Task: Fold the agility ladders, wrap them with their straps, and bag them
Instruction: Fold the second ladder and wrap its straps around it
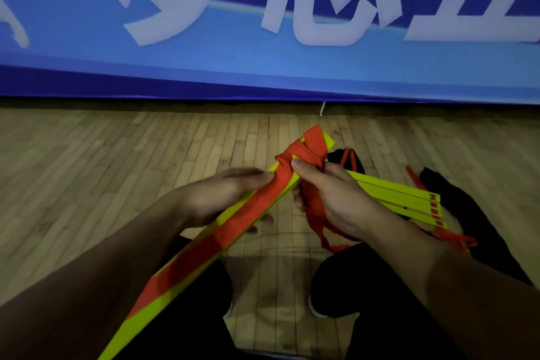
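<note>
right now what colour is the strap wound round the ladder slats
Orange-red, against bright yellow slats; the strap shows clearly in the head view, the only one.

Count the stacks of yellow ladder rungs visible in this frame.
2. One rung stack, partly wrapped in orange strap, is held in both hands; a second rung stack lies on the floor at right. Others may be hidden.

2 ladders (233, 222), 2 bags (455, 207), 2 hands (222, 196)

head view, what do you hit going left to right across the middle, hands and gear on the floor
left hand → wrapped ladder bundle → right hand → loose yellow ladder rungs → black bag
</note>
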Motion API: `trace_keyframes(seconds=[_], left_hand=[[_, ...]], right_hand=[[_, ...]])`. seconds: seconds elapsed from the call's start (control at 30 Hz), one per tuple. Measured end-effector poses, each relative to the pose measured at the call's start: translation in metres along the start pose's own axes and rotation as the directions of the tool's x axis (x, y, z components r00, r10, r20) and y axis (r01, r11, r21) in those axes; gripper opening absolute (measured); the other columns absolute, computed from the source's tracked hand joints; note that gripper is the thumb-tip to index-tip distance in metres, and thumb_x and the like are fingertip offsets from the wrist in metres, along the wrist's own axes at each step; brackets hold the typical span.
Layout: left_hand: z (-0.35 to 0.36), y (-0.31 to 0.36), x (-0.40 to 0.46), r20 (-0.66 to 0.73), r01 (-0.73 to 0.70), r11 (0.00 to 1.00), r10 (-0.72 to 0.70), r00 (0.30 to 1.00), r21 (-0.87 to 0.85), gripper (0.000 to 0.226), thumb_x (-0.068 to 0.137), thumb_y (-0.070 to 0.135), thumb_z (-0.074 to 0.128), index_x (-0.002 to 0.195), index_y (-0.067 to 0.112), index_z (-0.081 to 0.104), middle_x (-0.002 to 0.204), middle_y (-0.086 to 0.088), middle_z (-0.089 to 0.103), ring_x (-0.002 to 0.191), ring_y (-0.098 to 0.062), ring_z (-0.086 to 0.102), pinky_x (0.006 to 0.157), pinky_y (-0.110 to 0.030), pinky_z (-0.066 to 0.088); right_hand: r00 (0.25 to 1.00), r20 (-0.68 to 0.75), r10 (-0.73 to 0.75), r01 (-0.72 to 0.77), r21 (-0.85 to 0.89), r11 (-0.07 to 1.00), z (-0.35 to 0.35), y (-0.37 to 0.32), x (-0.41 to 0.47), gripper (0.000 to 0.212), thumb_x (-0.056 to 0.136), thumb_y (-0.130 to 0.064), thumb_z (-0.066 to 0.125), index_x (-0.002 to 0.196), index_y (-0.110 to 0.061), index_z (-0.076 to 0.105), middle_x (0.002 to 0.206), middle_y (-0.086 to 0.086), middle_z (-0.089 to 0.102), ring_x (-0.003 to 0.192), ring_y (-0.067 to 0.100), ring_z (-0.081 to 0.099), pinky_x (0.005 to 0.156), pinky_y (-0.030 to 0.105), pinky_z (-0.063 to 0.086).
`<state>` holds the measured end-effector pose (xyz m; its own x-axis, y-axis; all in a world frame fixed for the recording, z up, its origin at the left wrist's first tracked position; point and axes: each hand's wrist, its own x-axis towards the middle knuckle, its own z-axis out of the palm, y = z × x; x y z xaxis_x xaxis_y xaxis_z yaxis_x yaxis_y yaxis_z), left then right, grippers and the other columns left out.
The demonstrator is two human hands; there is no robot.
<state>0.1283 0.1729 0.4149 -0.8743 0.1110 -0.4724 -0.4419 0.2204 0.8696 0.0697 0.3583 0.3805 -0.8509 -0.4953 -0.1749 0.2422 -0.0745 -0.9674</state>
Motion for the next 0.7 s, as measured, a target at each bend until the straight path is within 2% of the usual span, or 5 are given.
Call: trace_keyframes(seconds=[0.07,0.17,0.23,0.4,0.7], left_hand=[[0.006,-0.004,0.0,0.076,0.013,1.0,-0.011,0.997,-0.022,0.046,0.093,0.052,0.05,0.117,0.014,0.061,0.094,-0.011,0.074,0.072,-0.03,0.07,0.067,-0.041,0.058],[0.013,-0.005,0.004,-0.02,-0.054,0.997,0.055,0.998,0.057,0.046,0.094,0.054,0.046,0.113,0.015,0.059,0.072,-0.007,0.066,0.056,-0.023,0.06,0.052,-0.032,0.053],[0.016,-0.005,0.006,-0.05,-0.068,0.989,0.075,0.996,0.132,0.05,0.096,0.057,0.04,0.118,0.015,0.056,0.072,-0.007,0.063,0.057,-0.023,0.059,0.052,-0.032,0.051],[0.019,-0.002,-0.001,-0.032,-0.072,0.988,0.077,0.997,0.133,0.033,0.09,0.061,0.046,0.106,0.033,0.055,0.083,-0.008,0.065,0.064,-0.019,0.062,0.059,-0.032,0.054],[0.023,-0.013,0.013,-0.133,-0.069,0.906,0.136,0.982,0.419,0.031,0.1,0.052,0.04,0.106,0.024,0.052,0.081,-0.006,0.067,0.056,-0.015,0.065,0.057,-0.031,0.058]], right_hand=[[1.0,-0.003,0.005,-0.005,-0.018,1.0,0.003,-0.002,0.001,0.035,0.082,-0.047,0.067,0.073,-0.013,0.069,0.062,0.005,0.058,0.051,0.018,0.056,0.05,0.029,0.043],[0.999,-0.017,0.039,-0.041,-0.136,0.99,0.004,-0.006,0.001,0.047,0.064,-0.07,0.069,0.072,-0.024,0.074,0.067,0.0,0.063,0.056,0.017,0.061,0.053,0.029,0.047],[0.998,-0.051,0.023,-0.036,-0.26,0.965,0.003,-0.004,0.001,0.046,0.067,-0.066,0.073,0.08,-0.022,0.074,0.066,-0.002,0.065,0.055,0.015,0.062,0.055,0.03,0.048],[0.983,-0.181,0.031,-0.079,-0.263,0.962,0.006,-0.004,0.003,0.044,0.086,-0.053,0.069,0.087,-0.01,0.074,0.065,0.004,0.067,0.05,0.015,0.061,0.049,0.026,0.045],[0.95,-0.261,0.17,-0.247,-0.301,0.921,0.004,-0.007,0.002,0.051,0.097,-0.051,0.056,0.078,-0.004,0.066,0.055,0.008,0.065,0.041,0.016,0.058,0.04,0.021,0.039]])
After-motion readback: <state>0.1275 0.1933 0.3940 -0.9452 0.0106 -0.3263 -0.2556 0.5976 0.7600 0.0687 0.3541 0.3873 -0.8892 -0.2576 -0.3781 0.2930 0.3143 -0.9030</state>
